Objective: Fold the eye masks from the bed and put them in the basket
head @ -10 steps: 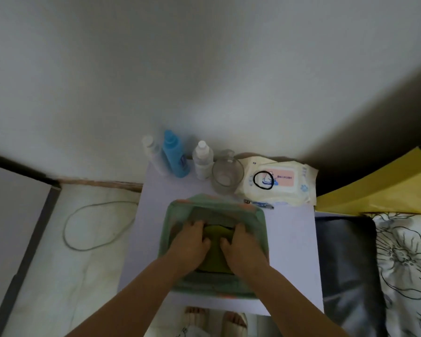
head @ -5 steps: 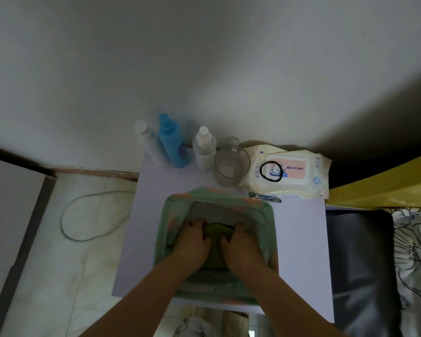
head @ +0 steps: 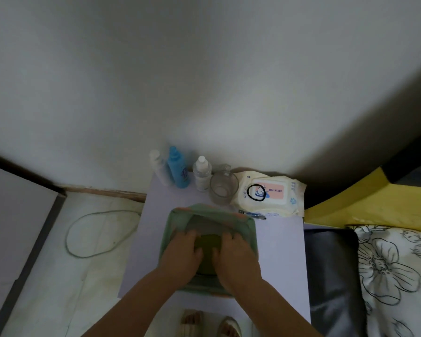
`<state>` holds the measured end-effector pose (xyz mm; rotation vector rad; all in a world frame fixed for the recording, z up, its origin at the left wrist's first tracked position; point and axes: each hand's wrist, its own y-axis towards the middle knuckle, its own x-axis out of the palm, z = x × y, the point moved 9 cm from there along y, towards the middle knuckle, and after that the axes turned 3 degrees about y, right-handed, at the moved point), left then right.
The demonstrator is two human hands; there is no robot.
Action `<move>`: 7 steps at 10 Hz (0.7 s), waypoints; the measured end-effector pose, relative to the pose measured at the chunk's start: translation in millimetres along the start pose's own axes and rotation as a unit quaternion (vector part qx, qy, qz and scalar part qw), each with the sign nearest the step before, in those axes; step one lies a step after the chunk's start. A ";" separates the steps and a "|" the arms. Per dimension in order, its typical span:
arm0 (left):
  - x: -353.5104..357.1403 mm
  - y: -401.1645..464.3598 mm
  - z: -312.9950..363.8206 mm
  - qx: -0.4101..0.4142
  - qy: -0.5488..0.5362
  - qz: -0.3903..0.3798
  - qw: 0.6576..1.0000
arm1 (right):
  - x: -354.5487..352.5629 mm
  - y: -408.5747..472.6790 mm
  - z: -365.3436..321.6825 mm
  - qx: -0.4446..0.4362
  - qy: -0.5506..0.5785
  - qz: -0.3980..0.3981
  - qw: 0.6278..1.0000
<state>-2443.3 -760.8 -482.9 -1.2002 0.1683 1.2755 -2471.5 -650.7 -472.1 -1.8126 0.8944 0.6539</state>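
A soft green fabric basket (head: 178, 215) with orange trim stands on a small white table (head: 280, 251). Inside it lies a folded olive-green eye mask (head: 208, 249), partly hidden by my hands. My left hand (head: 181, 255) rests on the mask's left side and my right hand (head: 235, 256) on its right side, both palms down inside the basket with fingers pressed onto the fabric. A grey layer (head: 204, 226) shows beyond the mask on the basket floor.
Behind the basket stand a white bottle (head: 159, 170), a blue bottle (head: 178, 167), a small clear bottle (head: 201, 173), a glass cup (head: 223, 188) and a wipes pack (head: 270, 193) with a black hair tie. The bed with floral cover (head: 396, 268) lies right; a cable (head: 100, 233) loops on the floor left.
Both hands stay on the green mask inside the basket and have drawn back slightly toward me. The camera view has shifted a little; nothing else moved.
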 end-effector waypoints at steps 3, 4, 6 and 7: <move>-45.8 -71.5 25.7 0.034 0.000 0.058 0.998 | -56.2 -63.2 -24.7 -0.079 -0.063 0.013 0.995; -59.8 -98.5 36.4 0.051 0.016 0.088 0.995 | -74.1 -88.9 -30.6 -0.096 -0.077 0.031 0.992; -90.1 -159.0 64.3 0.094 0.042 0.125 0.987 | -103.5 -140.1 -36.2 -0.096 -0.063 0.051 0.992; -103.1 -189.4 67.4 0.104 0.052 0.136 0.984 | -114.6 -168.8 -42.4 -0.090 -0.084 0.071 0.990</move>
